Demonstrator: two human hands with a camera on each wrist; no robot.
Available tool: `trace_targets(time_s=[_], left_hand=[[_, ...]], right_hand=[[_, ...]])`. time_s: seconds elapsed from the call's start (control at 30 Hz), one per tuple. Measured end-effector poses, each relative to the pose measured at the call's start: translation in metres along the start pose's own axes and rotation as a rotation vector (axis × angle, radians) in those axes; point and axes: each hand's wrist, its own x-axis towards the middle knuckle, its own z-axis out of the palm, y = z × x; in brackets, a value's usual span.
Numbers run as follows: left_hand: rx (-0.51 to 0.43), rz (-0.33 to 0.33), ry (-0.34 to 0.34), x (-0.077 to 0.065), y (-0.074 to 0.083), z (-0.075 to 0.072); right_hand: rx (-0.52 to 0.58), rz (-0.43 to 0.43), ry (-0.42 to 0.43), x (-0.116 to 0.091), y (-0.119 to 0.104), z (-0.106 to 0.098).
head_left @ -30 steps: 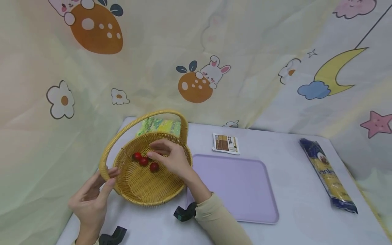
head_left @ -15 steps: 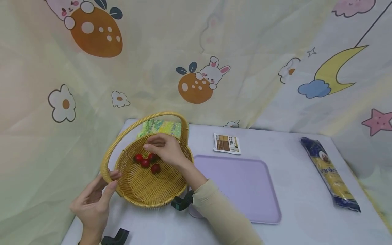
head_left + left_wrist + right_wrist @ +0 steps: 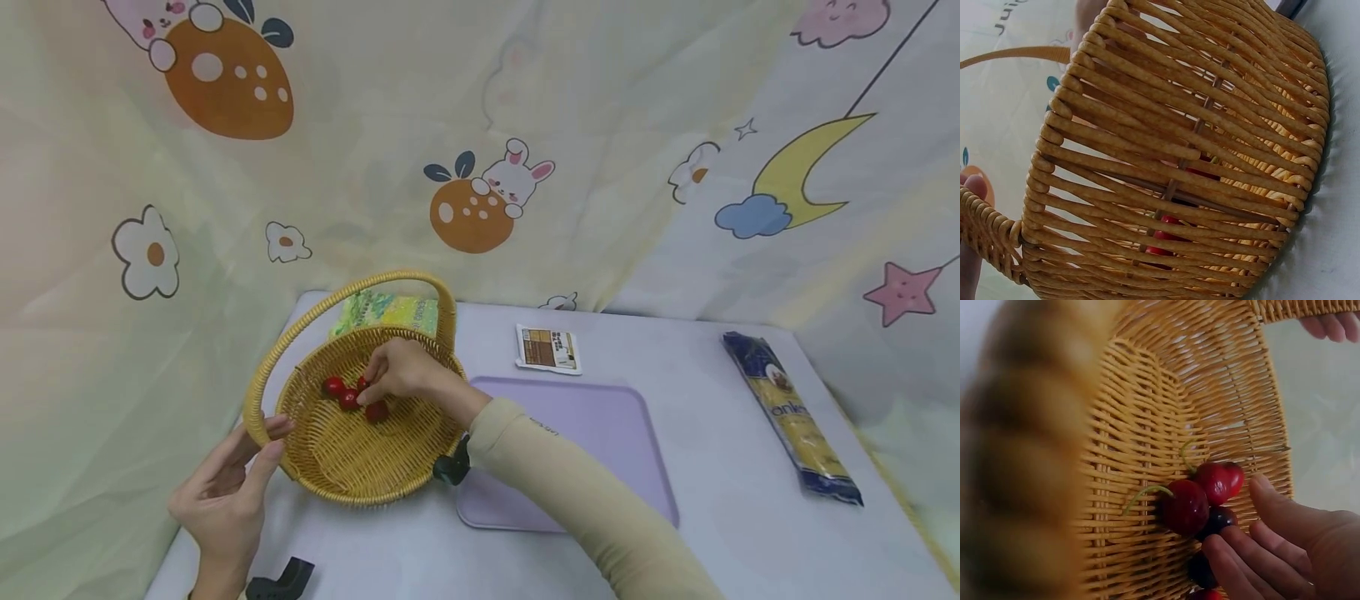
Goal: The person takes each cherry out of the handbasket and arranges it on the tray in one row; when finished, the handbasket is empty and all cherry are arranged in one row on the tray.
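A yellow woven basket (image 3: 360,498) with a tall arched handle (image 3: 258,392) stands at the left of the table. Several dark red cherries (image 3: 333,387) lie inside it, and green stems show on two cherries (image 3: 1185,507) in the right wrist view. My left hand (image 3: 225,496) holds the near end of the handle, thumb on one side and fingers on the other. Over the basket, my right hand (image 3: 401,371) reaches down with its fingertips right at the cherries. In the right wrist view, its thumb and fingers (image 3: 1260,550) are apart with nothing between them.
A lilac tray (image 3: 600,467) lies right of the basket, partly under the right sleeve (image 3: 570,475). Behind the tray is a small white-and-brown packet (image 3: 548,349). A green-yellow packet (image 3: 397,312) sits behind the basket. At the far right lies a long blue-and-yellow pasta bag (image 3: 791,417).
My right hand first drew back a little, uncovering a further cherry, then came down so its fingertips are at the cherries. My left hand stays on the handle.
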Motion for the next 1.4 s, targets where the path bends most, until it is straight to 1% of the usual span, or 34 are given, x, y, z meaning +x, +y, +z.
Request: trace_targets(time_s=[0.07,0.17,0.4,0.5,0.63,0.77,0.93,1.1,1.23,1.4], left_hand=[[0.003,0.004,-0.004,0.000,0.000,0.000],[0.010,0.008,-0.010,0.001,0.000,0.000],[0.025,0.006,-0.013,0.000,0.002,-0.001],[0.020,0.009,-0.012,-0.001,0.003,-0.001],[0.010,0.015,-0.013,-0.001,0.002,0.000],[0.004,0.016,-0.021,-0.001,0.000,-0.001],[0.034,0.001,-0.024,-0.002,0.000,-0.003],[0.057,-0.011,-0.019,-0.002,0.001,-0.003],[0.070,-0.018,-0.015,0.000,0.002,-0.001],[0.067,-0.016,-0.014,0.000,0.003,-0.001]], right_hand=[[-0.008,0.004,-0.025,0.000,0.001,0.000],[-0.051,0.001,-0.051,0.001,0.002,0.001],[-0.222,-0.061,-0.107,0.003,0.001,0.007],[-0.262,-0.061,-0.130,0.002,0.000,0.009],[-0.270,-0.059,-0.147,0.001,0.000,0.011],[-0.286,-0.080,-0.152,0.001,0.001,0.010],[-0.313,-0.104,-0.173,0.001,-0.001,0.008],[-0.309,-0.116,-0.194,0.005,-0.006,0.004],[-0.291,-0.106,-0.207,0.007,-0.011,0.000],[-0.284,-0.135,-0.200,0.011,-0.013,-0.005]])
